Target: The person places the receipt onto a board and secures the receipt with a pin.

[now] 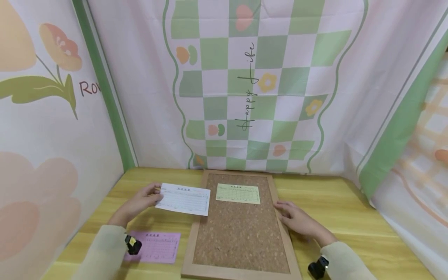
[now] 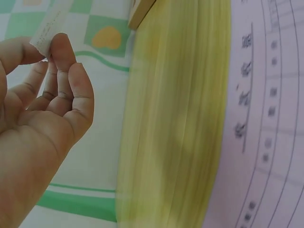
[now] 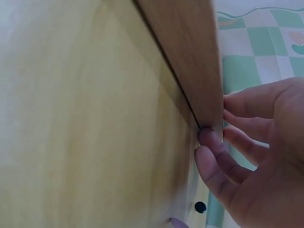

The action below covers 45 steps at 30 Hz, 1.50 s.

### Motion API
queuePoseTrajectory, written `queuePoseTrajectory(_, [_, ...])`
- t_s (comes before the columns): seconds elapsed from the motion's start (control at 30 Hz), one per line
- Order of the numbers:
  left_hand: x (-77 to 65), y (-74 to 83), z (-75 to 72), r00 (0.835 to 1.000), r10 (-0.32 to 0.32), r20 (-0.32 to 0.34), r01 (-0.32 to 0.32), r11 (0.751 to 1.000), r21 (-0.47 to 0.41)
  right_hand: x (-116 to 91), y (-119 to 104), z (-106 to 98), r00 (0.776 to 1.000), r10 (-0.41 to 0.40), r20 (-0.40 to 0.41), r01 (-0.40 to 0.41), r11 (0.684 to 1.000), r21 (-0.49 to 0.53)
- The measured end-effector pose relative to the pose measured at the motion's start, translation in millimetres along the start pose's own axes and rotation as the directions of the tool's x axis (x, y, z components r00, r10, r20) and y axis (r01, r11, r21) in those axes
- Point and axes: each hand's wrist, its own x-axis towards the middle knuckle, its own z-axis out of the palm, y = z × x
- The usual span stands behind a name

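My left hand (image 1: 141,202) pinches the left edge of a white printed form slip (image 1: 183,199) between thumb and fingers. The slip is held over the left rail of a wood-framed cork board (image 1: 241,237); in the left wrist view, the white paper (image 2: 51,28) shows nearly edge-on. A yellow form slip (image 1: 238,193) lies on the board's upper part. Below the left hand, a pink form slip (image 1: 157,249) lies on the table, partly covered by the sleeve. With its fingertips, my right hand (image 1: 297,219) touches the right rail of the wooden frame (image 3: 194,61).
The wood-grain table (image 1: 336,210) runs under everything. A patterned cloth (image 1: 245,97) hangs behind it, with more cloth at both sides. A small black round thing (image 3: 200,207) appears near the right hand in the right wrist view.
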Motion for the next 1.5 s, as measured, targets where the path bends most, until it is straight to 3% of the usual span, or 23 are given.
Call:
queuePoseTrajectory(0.6, [16.1, 3.9, 35.5, 0.997, 0.009, 0.078, -0.003, 0.997, -0.083, 0, -8, 0, 1.0, -0.023, -0.013, 0.022, 0.999, -0.024])
queuePoseTrajectory(0.97, [30.2, 9.8, 61.4, 0.993, 0.027, 0.118, -0.014, 0.994, -0.111, 2, -15, -3, 0.998, 0.008, -0.066, -0.004, 0.998, 0.06])
queuePoseTrajectory(1.13, [35.6, 13.9, 70.9, 0.992, 0.028, 0.12, -0.012, 0.991, -0.131, 5, -20, -2, 0.997, -0.032, -0.065, 0.037, 0.997, 0.069])
queuePoseTrajectory(1.33, [42.4, 15.9, 81.3, 0.985, 0.075, 0.157, -0.051, 0.987, -0.149, 9, -26, 0, 0.995, -0.087, -0.051, 0.09, 0.994, 0.066])
queuePoseTrajectory(1.5, [46.4, 15.5, 89.9, 0.981, 0.097, 0.167, -0.067, 0.982, -0.179, 16, -35, 4, 0.996, -0.082, -0.022, 0.084, 0.995, 0.058])
